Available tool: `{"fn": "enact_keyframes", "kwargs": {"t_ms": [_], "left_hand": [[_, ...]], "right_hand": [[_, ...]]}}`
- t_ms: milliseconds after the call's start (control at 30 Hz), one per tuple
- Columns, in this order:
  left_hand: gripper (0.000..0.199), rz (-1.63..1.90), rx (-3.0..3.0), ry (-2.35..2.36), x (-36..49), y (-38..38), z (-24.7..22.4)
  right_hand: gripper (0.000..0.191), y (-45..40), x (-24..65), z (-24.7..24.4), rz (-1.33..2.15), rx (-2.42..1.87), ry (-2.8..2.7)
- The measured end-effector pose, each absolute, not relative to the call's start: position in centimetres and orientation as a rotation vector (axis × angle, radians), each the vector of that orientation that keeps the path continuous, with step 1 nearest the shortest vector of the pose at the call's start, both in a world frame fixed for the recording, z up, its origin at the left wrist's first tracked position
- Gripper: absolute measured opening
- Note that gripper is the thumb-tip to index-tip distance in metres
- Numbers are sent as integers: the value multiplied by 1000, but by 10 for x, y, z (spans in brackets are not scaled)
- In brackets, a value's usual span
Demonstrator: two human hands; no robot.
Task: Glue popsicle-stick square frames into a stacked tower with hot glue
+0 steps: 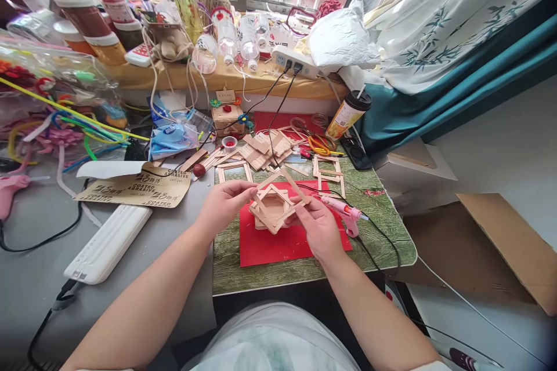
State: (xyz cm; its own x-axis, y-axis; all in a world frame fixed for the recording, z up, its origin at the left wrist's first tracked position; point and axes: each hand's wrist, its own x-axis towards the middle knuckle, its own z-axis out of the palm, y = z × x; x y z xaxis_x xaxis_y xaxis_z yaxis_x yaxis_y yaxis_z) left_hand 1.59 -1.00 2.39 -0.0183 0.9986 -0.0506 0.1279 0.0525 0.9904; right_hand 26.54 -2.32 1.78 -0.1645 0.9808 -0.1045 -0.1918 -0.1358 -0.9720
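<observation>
Between my two hands is a square frame of wooden craft sticks (296,185), tilted with one corner towards me. My left hand (230,204) pinches its left side between thumb and fingers. My right hand (319,225) grips the right side, some fingertips hidden beneath. Directly under or against the frame sits a stack of craft-stick squares (260,224), turned at angles around a hollow middle; whether they touch cannot be seen. Below lies a red sheet (278,254). A pink glue gun (348,214) rests just right of my right hand.
Loose craft sticks (265,149) are piled behind my hands. Another stick frame (329,174) lies right of them, near orange-handled scissors (319,146). A lidded cup (349,115) stands at the back right. Left are sandpaper (139,188) and a white power strip (108,243); black cords cross the mat.
</observation>
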Motion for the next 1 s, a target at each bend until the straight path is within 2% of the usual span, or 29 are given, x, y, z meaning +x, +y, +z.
{"fn": "enact_keyframes", "kwargs": {"t_ms": [167,333,367,467,533,767,933,1000], "left_hand": [[41,1026,1243,1207,17,-15,27],[39,844,1681,1248,4,-16,35],[48,846,1774,1260,0,-15,35],[97,797,1990,1244,-8,-14,33],[112,728,2069,1225,-7,-15,30],[91,661,2214,1258,6,-15,31],[90,641,2296,1296,1,-11,30],[89,611,2320,1296,-1,-10,27]], "right_hand": [[36,-7,274,18,1387,-1096,-993],[44,16,282,20,1466,-1192,-1095],[44,19,284,21,1499,-1200,-1144],[45,26,285,25,1544,-1195,-1252],[45,28,285,25,1534,-1191,-1288],[49,32,281,7,1412,-1248,-1457],[48,27,293,5,978,-1241,-1792],[54,23,299,9,906,-1161,-1940]]}}
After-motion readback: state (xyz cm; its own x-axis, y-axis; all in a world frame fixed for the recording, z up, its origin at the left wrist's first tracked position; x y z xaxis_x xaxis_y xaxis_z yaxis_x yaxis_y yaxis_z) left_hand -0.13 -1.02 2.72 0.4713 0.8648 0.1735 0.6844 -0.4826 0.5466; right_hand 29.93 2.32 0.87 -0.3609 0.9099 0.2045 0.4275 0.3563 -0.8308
